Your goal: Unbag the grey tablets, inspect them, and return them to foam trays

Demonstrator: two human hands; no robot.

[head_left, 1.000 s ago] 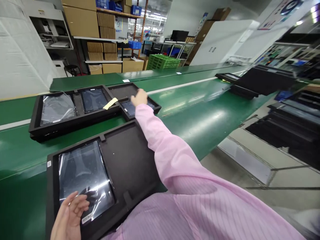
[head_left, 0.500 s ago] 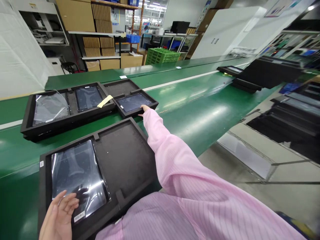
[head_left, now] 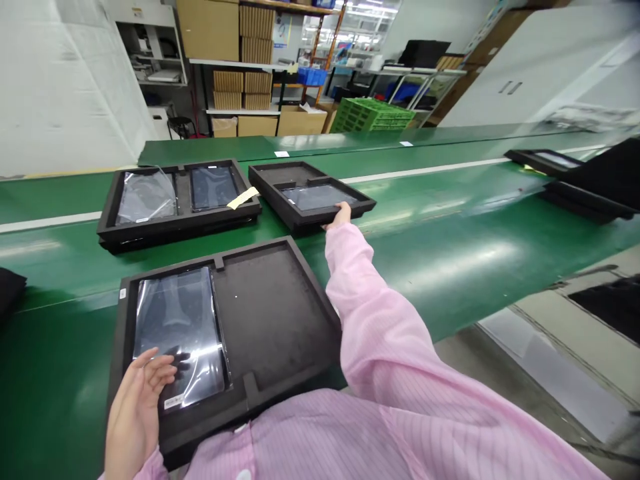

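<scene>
A black foam tray [head_left: 280, 313] lies close to my body, with a glossy film-covered display panel [head_left: 181, 313] in its left compartment and its right compartment bare. My left hand [head_left: 143, 393] hovers at the panel's lower left corner, fingers loosely curved and apart, holding nothing. Out at arm's length, my right hand [head_left: 341, 215] grips the near right edge of a second foam tray [head_left: 287, 175], thumb on top and the other fingers hidden below. That tray sits slightly tilted and carries a dark panel [head_left: 320, 196] in its nearer compartment.
Left of the gripped tray stands another foam tray [head_left: 180, 230] with two panels and a yellow strip [head_left: 243, 197] on its edge. All rest on a green workbench [head_left: 440, 247]. More black trays [head_left: 543, 160] lie far right. A dark object [head_left: 10, 290] shows at the left edge.
My right hand has pulled the second tray rightward, opening a gap from the tray beside it, and its angle has changed. My left hand stays by the near panel. The camera has turned.
</scene>
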